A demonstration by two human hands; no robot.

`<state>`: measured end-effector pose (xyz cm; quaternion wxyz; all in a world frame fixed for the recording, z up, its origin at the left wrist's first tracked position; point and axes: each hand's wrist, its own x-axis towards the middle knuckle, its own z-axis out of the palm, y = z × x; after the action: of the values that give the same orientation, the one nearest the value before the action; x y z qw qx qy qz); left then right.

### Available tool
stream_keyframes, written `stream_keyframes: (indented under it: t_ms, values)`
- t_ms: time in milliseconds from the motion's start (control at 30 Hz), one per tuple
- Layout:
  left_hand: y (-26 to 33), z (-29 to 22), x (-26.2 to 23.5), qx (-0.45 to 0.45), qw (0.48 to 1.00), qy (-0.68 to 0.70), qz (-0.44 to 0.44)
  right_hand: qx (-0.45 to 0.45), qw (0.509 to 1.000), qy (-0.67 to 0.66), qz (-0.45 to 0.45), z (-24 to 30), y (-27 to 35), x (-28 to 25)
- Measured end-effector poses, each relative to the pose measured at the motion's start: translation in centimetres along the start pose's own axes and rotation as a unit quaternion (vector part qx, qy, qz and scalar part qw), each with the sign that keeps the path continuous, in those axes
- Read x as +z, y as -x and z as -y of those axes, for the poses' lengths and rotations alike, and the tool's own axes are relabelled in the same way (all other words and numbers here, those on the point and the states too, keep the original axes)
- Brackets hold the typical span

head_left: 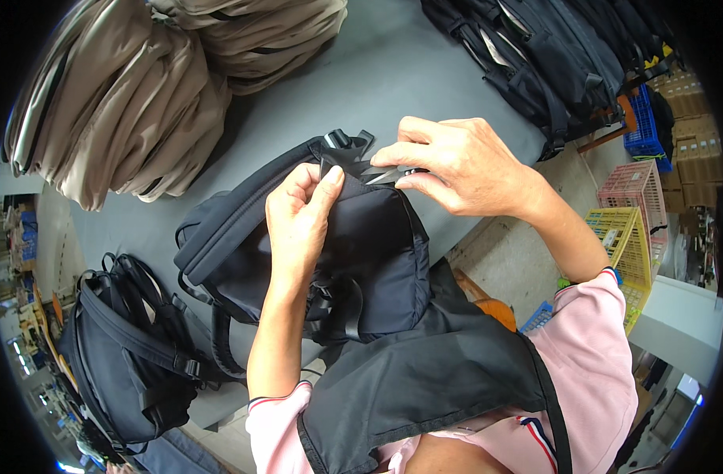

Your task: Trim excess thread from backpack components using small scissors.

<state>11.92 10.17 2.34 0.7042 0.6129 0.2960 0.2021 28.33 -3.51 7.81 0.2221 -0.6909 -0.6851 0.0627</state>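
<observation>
A black backpack [369,261] lies in front of me, across the near edge of the grey table and against my apron. My left hand [302,201] is closed in a pinch on the fabric edge at the top of this backpack, near a strap with a buckle [338,139]. In my right hand [448,162] I grip small thread snips [387,175]. Their blades point left, close to the pinched edge and my left fingertips. Whether the blades touch the fabric I cannot tell.
Tall piles of beige bags [132,103] stand at the far left of the grey table [314,95]. Black backpacks [551,55] are stacked at the far right, and another black backpack [124,355] sits at near left. Yellow [618,245] and pink crates [638,189] stand beyond the table's right edge.
</observation>
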Motion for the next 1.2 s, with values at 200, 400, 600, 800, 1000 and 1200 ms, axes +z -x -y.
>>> stream_keyframes:
  t_ms: [200, 400, 600, 800, 1000, 1200]
  values:
    - [0.0, 0.0, 0.1, -0.001, 1.000, -0.013, -0.003, -0.042, 0.998, 0.042, 0.006, -0.3, 0.0, -0.4]
    - [0.0, -0.1, 0.3, 0.002, 1.000, -0.014, -0.002, -0.066, 0.997, 0.044, 0.013, -0.6, -0.1, -0.6]
    - [-0.1, 0.1, 0.0, -0.013, 1.000, -0.023, -0.002, -0.062, 0.998, -0.009, 0.004, -1.0, 0.2, 0.2]
    - [-0.1, 0.2, 0.0, -0.005, 1.000, -0.022, 0.001, -0.063, 0.998, 0.028, 0.005, -0.9, -0.2, 0.0]
    - [0.0, 0.0, 0.2, -0.010, 1.000, -0.012, -0.001, -0.040, 0.990, -0.132, 0.027, -1.9, -0.8, 0.0]
    - [0.0, 0.0, 0.1, -0.019, 0.999, -0.024, 0.014, -0.018, 0.936, -0.328, 0.128, -2.8, -3.1, 1.5]
